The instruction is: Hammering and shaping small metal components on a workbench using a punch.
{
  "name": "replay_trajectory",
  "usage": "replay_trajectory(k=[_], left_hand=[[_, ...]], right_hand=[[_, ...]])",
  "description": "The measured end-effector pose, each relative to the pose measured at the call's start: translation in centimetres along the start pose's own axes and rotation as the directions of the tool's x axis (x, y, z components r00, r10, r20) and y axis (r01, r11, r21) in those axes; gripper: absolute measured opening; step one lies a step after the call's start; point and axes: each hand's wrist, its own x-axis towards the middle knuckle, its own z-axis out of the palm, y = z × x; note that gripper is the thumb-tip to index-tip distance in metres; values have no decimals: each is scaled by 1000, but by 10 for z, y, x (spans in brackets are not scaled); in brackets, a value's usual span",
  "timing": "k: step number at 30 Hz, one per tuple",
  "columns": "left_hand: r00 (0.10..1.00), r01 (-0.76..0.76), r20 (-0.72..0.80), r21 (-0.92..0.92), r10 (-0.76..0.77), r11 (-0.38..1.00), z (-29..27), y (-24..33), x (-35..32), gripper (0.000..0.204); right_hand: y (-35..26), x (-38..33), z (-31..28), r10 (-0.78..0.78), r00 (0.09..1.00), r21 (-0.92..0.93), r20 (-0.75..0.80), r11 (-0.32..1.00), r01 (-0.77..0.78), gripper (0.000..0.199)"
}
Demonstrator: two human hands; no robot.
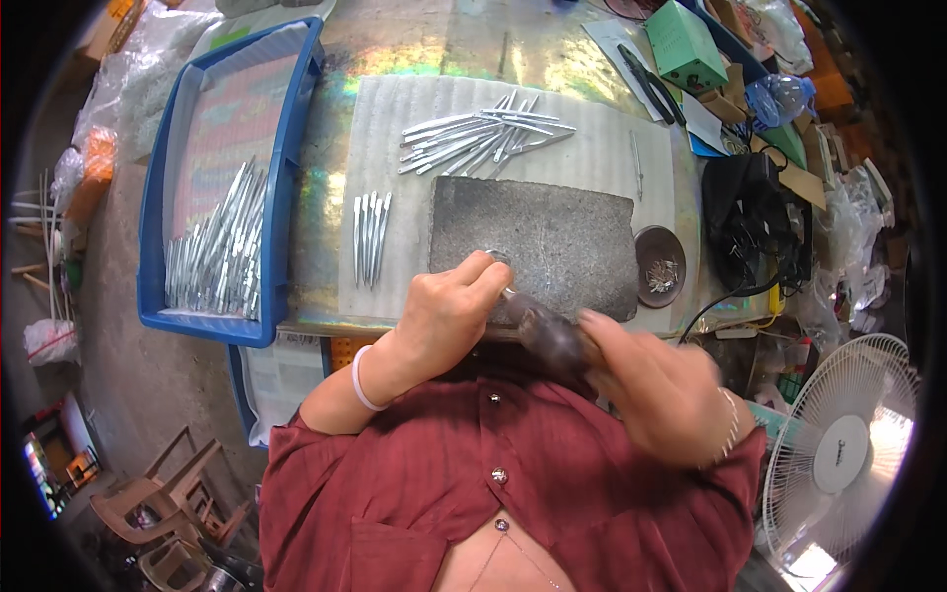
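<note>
At the near edge of a grey stone slab (533, 232), my left hand (449, 301) is closed in a pinch around a slim silver metal rod (508, 292), mostly hidden by the fingers. My right hand (656, 390), slightly blurred, grips a hammer (547, 335) whose dark rounded head is close to the rod; I cannot tell whether they touch. Beyond the slab lies a loose pile of slim metal rods (473, 133). Several more rods (370, 237) lie side by side left of the slab. A small brown bowl (659, 266) with tiny metal pieces stands at its right.
On the left, a blue tray (281, 197) holds many metal rods. White foam sheeting (395, 99) lies under the slab. Farther right are pliers (651, 87), a green box (686, 44) and a black device with a cable (745, 222). A white fan (838, 454) stands near my right elbow.
</note>
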Motion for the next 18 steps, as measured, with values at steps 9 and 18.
replay_trajectory(k=[9,18], left_hand=[[879,426,230,-772,-417,472,-31,3,6,9],[787,367,424,-906,-448,-212,-41,-1,9,18]], right_hand=[[38,-1,38,183,937,106,-299,982,-158,49],[68,3,100,316,915,-68,-251,937,-343,47]])
